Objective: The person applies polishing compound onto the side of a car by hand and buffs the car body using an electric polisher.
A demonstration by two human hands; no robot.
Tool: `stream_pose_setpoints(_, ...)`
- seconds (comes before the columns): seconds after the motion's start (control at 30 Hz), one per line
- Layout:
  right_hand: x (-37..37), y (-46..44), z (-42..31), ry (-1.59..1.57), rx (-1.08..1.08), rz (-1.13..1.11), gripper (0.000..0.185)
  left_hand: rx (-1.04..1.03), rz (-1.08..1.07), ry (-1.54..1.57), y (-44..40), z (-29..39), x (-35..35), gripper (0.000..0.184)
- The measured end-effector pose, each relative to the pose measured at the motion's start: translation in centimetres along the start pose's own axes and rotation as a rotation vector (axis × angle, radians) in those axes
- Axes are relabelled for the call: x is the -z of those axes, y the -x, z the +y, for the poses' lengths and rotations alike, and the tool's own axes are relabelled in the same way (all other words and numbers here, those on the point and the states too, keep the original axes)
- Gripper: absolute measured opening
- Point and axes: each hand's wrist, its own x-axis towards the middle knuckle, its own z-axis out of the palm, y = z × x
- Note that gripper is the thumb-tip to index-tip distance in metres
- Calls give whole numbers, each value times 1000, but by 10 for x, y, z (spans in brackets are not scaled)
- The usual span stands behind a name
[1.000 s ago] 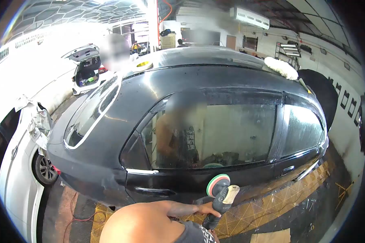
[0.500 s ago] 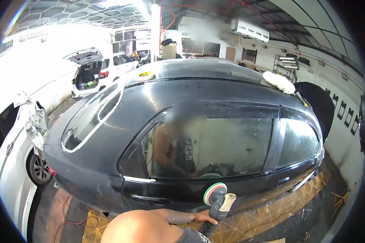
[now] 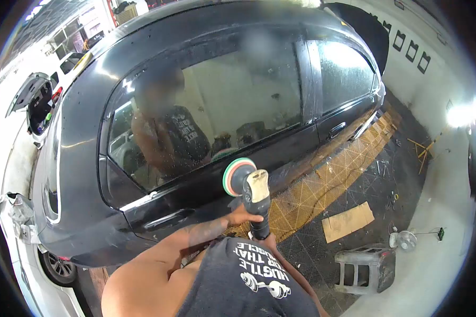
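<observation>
A polisher (image 3: 257, 198) with a black-and-tan body stands in front of the black car's rear door (image 3: 195, 198). My left hand (image 3: 242, 215) is closed on the polisher's body, thumb across the top. Lower down, my right hand (image 3: 269, 241) is wrapped round the rear of its handle, partly hidden by the shirt and tool. The round pad (image 3: 230, 177), edged in green, white and orange, faces the door panel just below the rear window (image 3: 238, 105). Whether the pad touches the paint I cannot tell. My body is reflected in the glass.
Yellow and black floor tiles (image 3: 301, 203) run alongside the car. A flat cardboard piece (image 3: 348, 222), a grey stool (image 3: 366, 268) and a small fan (image 3: 405, 241) are on the right. A white car (image 3: 34, 259) stands close at left, and a wall bounds the right.
The view has tilted down and turned right, bringing the floor, stool and fan into sight. The polisher appears higher and further left in view, and my right hand now shows on its handle.
</observation>
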Motion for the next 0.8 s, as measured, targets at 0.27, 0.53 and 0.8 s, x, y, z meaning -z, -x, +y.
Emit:
stream_pose_setpoints(0.27, 15, -3, -58, -359, 208, 168, 25, 279, 38, -624, -7, 44, -6, 70)
stream_pose_setpoints(0.53, 21, -11, -23, -282, 147, 160, 37, -677, 475, -1032, 17, 147, -28, 67)
stream_pose_setpoints(0.8, -34, 3, 7, -31, 96, 50, 54, -656, 416, -953, 37, 129, 20, 41)
